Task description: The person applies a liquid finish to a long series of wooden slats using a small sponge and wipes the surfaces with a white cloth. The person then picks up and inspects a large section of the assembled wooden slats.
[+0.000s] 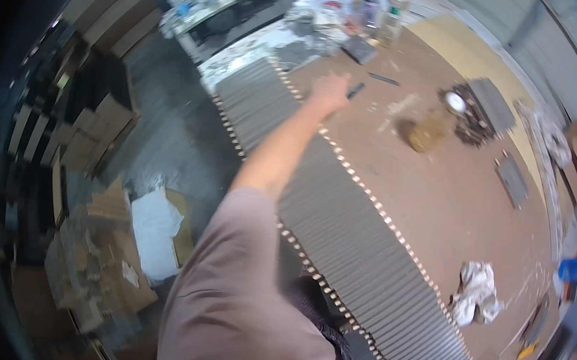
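My left arm reaches over a long row of grey strips [360, 238] with pale ends, lying side by side along the near edge of the brown table [435, 204]. My left hand [328, 93] is at the far end of that row, just past its pale ends. A small dark bar [356, 90] shows at the hand's right side; whether the fingers hold it is unclear, as they are blurred. Beyond lies a thin dark stick [384, 79], with a dark flat block [358, 49] behind it. My right hand is out of view.
Right of centre stands an amber jar [427, 135], near a bundle of grey strips [492, 107] and a white round thing [455, 102]. More grey strips [513, 180] and a crumpled white cloth [476, 290] lie rightward. Bottles [391, 25] stand at the back; cardboard [112, 259] covers floor at left.
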`<act>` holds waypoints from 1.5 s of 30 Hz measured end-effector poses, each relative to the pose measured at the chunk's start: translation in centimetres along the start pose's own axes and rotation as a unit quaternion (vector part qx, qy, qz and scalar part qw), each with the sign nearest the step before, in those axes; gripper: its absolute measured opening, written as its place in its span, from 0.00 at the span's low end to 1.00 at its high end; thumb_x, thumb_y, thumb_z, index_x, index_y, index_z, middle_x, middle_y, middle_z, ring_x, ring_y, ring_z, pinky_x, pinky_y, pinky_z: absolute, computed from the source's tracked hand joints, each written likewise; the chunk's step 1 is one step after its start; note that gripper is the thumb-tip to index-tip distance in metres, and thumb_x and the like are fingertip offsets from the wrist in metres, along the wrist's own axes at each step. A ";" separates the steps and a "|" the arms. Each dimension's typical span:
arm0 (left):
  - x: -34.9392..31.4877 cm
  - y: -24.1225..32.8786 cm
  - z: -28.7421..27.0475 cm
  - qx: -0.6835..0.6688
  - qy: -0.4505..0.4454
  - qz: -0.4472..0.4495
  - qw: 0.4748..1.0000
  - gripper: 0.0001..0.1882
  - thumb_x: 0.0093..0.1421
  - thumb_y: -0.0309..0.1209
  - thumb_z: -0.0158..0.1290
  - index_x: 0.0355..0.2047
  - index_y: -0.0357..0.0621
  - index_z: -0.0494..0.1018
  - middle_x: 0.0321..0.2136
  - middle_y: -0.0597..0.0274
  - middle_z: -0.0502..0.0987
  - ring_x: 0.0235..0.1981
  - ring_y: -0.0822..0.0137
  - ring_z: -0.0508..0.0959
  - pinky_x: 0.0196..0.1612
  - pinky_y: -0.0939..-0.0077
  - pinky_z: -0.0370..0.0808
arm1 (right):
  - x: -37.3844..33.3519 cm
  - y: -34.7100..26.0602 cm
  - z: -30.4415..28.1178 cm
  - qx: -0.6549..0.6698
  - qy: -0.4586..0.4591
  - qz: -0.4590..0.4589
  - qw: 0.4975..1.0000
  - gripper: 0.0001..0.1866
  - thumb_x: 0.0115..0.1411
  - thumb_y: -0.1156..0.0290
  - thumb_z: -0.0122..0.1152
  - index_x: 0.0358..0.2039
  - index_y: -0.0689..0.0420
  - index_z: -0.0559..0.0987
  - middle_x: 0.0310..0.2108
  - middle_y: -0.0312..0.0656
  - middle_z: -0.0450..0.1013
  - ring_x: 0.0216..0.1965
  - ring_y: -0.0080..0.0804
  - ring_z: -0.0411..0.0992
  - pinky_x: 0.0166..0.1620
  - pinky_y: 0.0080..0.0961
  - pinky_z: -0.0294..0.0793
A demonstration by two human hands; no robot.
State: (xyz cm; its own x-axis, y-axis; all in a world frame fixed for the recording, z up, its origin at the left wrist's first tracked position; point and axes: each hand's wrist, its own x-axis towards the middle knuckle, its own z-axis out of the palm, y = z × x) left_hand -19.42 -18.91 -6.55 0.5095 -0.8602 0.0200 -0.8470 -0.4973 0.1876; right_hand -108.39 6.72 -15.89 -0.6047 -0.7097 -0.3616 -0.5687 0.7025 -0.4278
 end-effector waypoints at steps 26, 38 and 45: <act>-45.6 51.1 0.4 -0.621 -0.294 0.133 0.714 0.17 0.55 0.16 0.62 0.35 0.47 0.65 0.50 0.52 0.79 0.48 0.68 0.80 0.52 0.73 0.78 | 3.1 1.4 -17.6 -0.025 -0.033 -0.514 0.857 0.34 0.61 0.63 0.70 0.67 0.54 0.72 0.65 0.51 0.70 0.66 0.49 0.68 0.67 0.42 0.67; -47.9 51.7 1.5 -0.232 -0.155 0.301 0.912 0.12 0.54 0.20 0.64 0.32 0.33 0.70 0.39 0.50 0.83 0.40 0.62 0.83 0.46 0.67 0.80 | 12.6 -3.5 -17.1 -0.101 -0.160 -0.614 0.766 0.55 0.40 0.49 0.81 0.68 0.54 0.69 0.62 0.51 0.73 0.64 0.51 0.69 0.74 0.51 0.53; -50.3 56.4 1.4 -0.267 -0.123 0.455 0.840 0.19 0.52 0.21 0.66 0.45 0.42 0.78 0.47 0.54 0.82 0.46 0.53 0.82 0.49 0.62 0.80 | 13.4 -5.2 -17.5 -0.101 -0.243 -0.554 0.790 0.47 0.38 0.53 0.77 0.61 0.57 0.76 0.48 0.53 0.80 0.50 0.50 0.79 0.53 0.42 0.78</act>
State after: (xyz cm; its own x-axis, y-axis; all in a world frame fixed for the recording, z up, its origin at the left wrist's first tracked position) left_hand -93.10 -3.83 1.65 -0.4157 -0.8866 0.2030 -0.6458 0.4449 0.6205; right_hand -123.34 -5.53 -4.05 0.5844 -0.7969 -0.1530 -0.7051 -0.4053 -0.5818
